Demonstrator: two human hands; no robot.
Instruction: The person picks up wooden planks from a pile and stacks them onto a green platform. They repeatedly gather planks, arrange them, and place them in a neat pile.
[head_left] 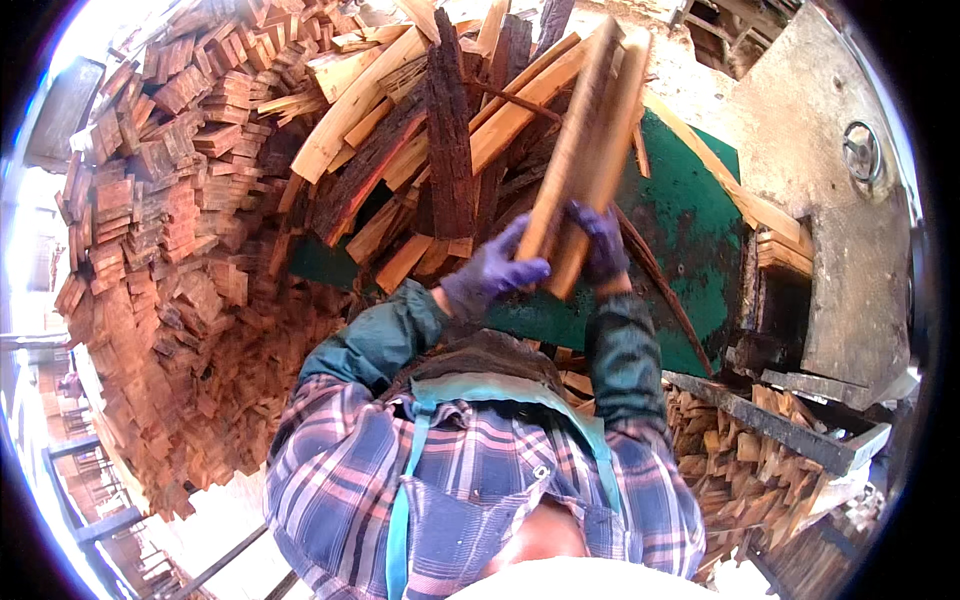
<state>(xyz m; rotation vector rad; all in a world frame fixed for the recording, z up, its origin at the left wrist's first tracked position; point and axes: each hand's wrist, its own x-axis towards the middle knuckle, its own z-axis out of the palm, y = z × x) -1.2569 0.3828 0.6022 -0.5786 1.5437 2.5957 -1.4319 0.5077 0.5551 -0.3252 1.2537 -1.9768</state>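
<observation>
Both my hands wear purple gloves and hold two long wooden slats side by side, their far ends tilted up and slightly to the right. My left hand is closed on their near left edge, thumb across the wood. Gripping the right side is my right hand, its fingers partly hidden behind the wood. The slats are smeared by motion. Under them lies a worn green tabletop. Left of the slats, a heap of rough split boards, some with dark bark, covers the table's far side.
A large pile of short reddish wood blocks rises on the left. At right stands a stained metal machine panel with a round handle. A pale strip and a small slat stack lie beside it. More cut pieces fill a bin at lower right.
</observation>
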